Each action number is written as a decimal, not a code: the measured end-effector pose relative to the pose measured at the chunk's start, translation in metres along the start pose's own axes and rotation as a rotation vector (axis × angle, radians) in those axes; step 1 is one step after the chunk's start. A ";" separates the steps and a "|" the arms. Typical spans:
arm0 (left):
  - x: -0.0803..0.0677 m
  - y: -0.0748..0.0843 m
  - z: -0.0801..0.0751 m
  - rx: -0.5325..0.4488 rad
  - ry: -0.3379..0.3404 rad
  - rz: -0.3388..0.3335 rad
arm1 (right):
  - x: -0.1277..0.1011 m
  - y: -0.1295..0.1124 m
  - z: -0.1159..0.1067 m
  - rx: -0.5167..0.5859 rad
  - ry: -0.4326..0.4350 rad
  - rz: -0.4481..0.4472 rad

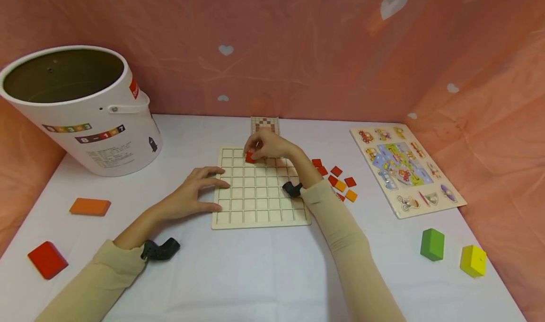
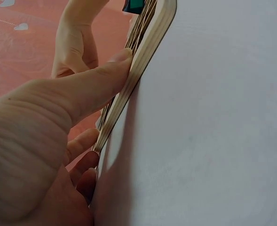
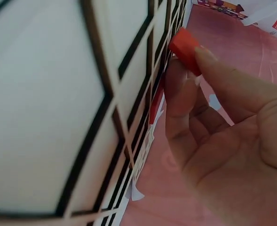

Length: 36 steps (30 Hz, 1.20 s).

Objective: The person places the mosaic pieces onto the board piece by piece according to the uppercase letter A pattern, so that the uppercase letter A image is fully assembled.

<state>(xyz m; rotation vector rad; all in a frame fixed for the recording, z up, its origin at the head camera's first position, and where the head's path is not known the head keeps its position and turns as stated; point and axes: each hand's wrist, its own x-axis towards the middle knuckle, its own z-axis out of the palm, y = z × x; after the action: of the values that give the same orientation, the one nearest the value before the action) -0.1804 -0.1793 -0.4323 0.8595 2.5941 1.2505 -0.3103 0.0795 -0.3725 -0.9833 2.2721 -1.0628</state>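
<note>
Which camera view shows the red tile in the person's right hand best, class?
The right wrist view: the red tile fills the frame close up, pinched between fingertips of the right hand at the grid board. The head view shows it small, partly hidden. The left wrist view misses it.

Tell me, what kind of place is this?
Probably a tabletop play corner: a white table inside pink heart-print cloth walls, with a wooden grid board, picture puzzle and a toy bucket.

The pattern card (image 1: 265,124) behind the right hand (image 1: 268,145) is partly hidden, too small to read
</note>
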 end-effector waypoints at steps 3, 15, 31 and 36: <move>0.000 0.000 0.000 0.003 0.000 -0.002 | -0.001 -0.002 0.000 -0.044 0.020 -0.008; 0.000 0.003 0.001 0.004 -0.004 0.012 | -0.040 -0.026 0.014 -0.489 -0.182 0.163; 0.001 0.000 0.002 0.006 -0.008 -0.010 | -0.053 -0.027 0.023 -0.574 -0.291 0.197; -0.001 0.001 0.001 0.008 -0.009 -0.023 | -0.053 -0.027 0.023 -0.534 -0.299 0.184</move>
<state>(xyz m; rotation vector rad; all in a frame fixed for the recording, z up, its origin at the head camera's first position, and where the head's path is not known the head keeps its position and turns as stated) -0.1792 -0.1787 -0.4323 0.8331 2.5962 1.2280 -0.2498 0.0965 -0.3602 -1.0178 2.3712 -0.2071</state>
